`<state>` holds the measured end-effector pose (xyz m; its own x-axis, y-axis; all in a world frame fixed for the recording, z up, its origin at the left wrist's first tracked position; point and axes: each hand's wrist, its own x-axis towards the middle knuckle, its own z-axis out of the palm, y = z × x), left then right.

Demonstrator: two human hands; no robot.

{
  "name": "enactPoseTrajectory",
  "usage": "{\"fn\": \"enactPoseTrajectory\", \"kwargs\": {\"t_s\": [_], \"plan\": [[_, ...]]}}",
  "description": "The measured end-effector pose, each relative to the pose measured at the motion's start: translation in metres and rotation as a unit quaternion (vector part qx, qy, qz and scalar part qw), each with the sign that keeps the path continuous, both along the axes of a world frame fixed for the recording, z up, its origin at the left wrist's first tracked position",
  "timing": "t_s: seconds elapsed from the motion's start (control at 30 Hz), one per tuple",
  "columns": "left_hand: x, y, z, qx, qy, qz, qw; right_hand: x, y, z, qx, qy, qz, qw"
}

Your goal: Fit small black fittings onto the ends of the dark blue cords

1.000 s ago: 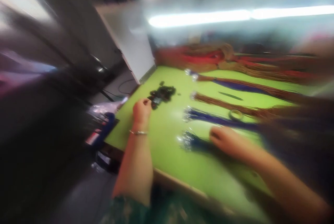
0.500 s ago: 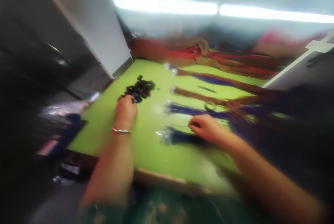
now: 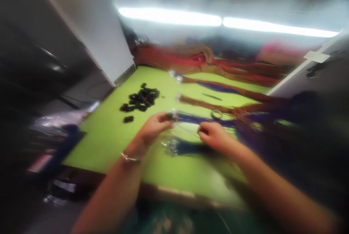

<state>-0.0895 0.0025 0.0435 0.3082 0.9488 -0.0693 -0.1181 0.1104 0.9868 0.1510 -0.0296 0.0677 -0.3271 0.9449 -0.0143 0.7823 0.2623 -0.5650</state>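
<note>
Pinched in my left hand (image 3: 156, 126) is a small black piece (image 3: 171, 116), close to the tips of a blue wire bundle (image 3: 191, 118). My right hand (image 3: 214, 135) is closed on thin wires (image 3: 188, 130) that reach toward the left hand. Below it a second dark blue bundle (image 3: 191, 147) ends in clear, shiny tips (image 3: 171, 146). A pile of black pieces (image 3: 144, 97) lies on the green tabletop (image 3: 103, 143), with one black piece (image 3: 128, 119) apart from it.
Brown wire bundles (image 3: 199, 102) and a roll of tape (image 3: 216, 114) lie beyond my right hand. Red and brown wires (image 3: 185, 57) run along the back. Panels (image 3: 106, 37) rise at both sides. Plastic bags (image 3: 60, 121) sit left of the table.
My left hand has moved right from the black pile, now with a black piece in its fingers. One black piece now lies apart from the pile. My right hand has barely moved.
</note>
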Motion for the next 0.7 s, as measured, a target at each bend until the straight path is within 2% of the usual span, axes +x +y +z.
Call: {"fn": "enactPoseTrajectory", "kwargs": {"t_s": [0.17, 0.27, 0.47, 0.57, 0.7], "plan": [[0.018, -0.006, -0.004, -0.056, -0.029, -0.057, 0.996, 0.001, -0.004, -0.005, -0.007, -0.027, -0.013, 1.0], [0.023, -0.005, -0.012, -0.042, 0.0, -0.044, 0.998, -0.002, -0.006, -0.005, -0.037, -0.067, 0.009, 0.997], [0.027, -0.004, -0.018, -0.039, -0.004, -0.057, 0.998, -0.038, 0.0, 0.004, -0.013, -0.085, -0.013, 0.996], [0.023, -0.004, -0.018, -0.054, -0.018, -0.06, 0.997, -0.05, 0.005, 0.002, 0.003, -0.067, -0.02, 0.998], [0.016, -0.001, -0.018, -0.073, -0.017, -0.031, 0.997, -0.042, 0.007, -0.006, -0.002, 0.011, -0.046, 0.999]]}}
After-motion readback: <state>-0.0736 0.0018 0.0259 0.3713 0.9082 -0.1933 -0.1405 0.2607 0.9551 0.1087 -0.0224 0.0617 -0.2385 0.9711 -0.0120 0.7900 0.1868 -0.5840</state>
